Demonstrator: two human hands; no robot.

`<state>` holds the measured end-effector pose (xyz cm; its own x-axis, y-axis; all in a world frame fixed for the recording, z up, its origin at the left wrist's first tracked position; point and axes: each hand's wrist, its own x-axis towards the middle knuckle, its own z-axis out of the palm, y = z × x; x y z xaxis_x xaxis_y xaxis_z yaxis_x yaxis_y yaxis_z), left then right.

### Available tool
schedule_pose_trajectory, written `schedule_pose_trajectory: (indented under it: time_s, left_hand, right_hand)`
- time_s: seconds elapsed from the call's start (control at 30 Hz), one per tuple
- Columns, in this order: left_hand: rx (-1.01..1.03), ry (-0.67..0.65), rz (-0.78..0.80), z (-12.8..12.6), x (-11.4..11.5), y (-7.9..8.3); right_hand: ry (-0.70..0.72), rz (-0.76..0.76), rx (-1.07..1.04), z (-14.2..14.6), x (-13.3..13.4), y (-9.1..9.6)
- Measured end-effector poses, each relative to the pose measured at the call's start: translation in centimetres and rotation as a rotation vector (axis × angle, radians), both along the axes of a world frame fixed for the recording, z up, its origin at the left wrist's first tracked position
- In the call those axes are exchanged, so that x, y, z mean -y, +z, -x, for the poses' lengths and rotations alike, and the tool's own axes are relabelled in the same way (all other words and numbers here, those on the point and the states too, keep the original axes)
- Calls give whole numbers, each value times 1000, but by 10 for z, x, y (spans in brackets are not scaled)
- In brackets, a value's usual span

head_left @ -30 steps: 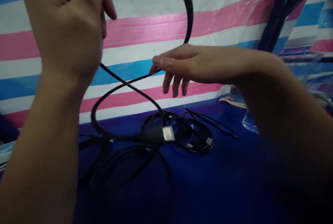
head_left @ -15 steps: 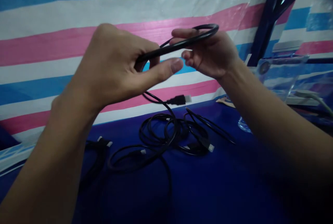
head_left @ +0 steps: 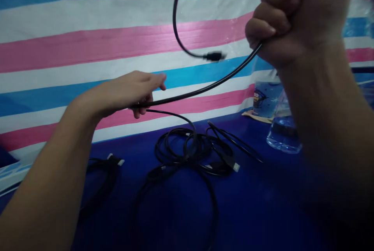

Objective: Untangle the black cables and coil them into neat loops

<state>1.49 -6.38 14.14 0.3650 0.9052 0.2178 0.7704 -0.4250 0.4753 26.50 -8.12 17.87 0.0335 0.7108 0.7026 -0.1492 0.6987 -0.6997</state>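
Right hand (head_left: 295,13) balled tight around the black cable (head_left: 204,87), high above the cable pile (head_left: 194,151); left hand (head_left: 131,91) pinches the same cable lower, above the pile's left side, and its plug (head_left: 214,56) dangles over the pile

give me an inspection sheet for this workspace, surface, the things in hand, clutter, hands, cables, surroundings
Surface: dark blue table.
Things in hand: black cable stretched between both hands; its plug dangles in the air.
Clutter: clear water bottle lying at right.
Hands: right hand fisted on the cable, raised; left hand grips it lower down.
Cables: tangled black cable pile mid-table; another bundle at left.
Surroundings: striped pink, white and blue tarp behind.
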Motion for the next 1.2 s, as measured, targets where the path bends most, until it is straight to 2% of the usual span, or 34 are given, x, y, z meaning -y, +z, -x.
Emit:
schedule_pose_trajectory:
  time_s: [0.1, 0.2, 0.3, 0.33, 0.4, 0.47, 0.53, 0.57, 0.6, 0.67, 0.73, 0.8, 0.87, 1.0, 1.1, 1.2]
  left_hand:
    - [24, 31, 58, 3, -5, -4]
    - [238, 7, 139, -3, -5, -3]
    - [414, 77, 174, -10, 4, 6]
    - [469, 59, 162, -11, 9, 9]
    - [586, -84, 107, -10, 18, 14]
    - [693, -308, 28, -6, 25, 17]
    - [721, -480, -45, -1, 28, 16]
    - [690, -509, -53, 0, 28, 16]
    - [645, -488, -56, 0, 27, 15]
    - [616, -328, -98, -2, 25, 15]
    - [741, -125, -155, -5, 23, 17]
    - [863, 18, -125, -3, 22, 19]
    - [750, 113, 16, 5, 20, 19]
    - [57, 206, 203, 24, 15, 11]
    - [-278, 166, 343, 21, 10, 3]
    - [-364, 70, 417, 6, 5, -5]
  right_hand:
    - [-35, -29, 65, 12, 2, -6]
    - [-25, -116, 149, 28, 2, -14]
    - [-4, -243, 77, 39, 3, -17]
    - [-12, -274, 35, 41, 4, -17]
    - [-57, -294, -30, 42, 7, -15]
    - [-119, -277, -68, 40, 7, -13]
    - [-160, -266, -92, 37, 5, -11]
    - [-166, -274, -100, 35, 4, -11]
    - [-160, -284, -90, 34, 2, -11]
    - [-127, -301, -21, 31, 0, -14]
    - [-66, -295, 124, 29, 0, -16]
    - [-23, -258, 333, 28, 3, -19]
    - [-67, -278, 504, 27, 5, -22]
    - [-350, -440, 623, 28, 2, -25]
    - [-503, -527, 658, 31, -1, -27]
    - [-582, -632, 655, 33, -1, -30]
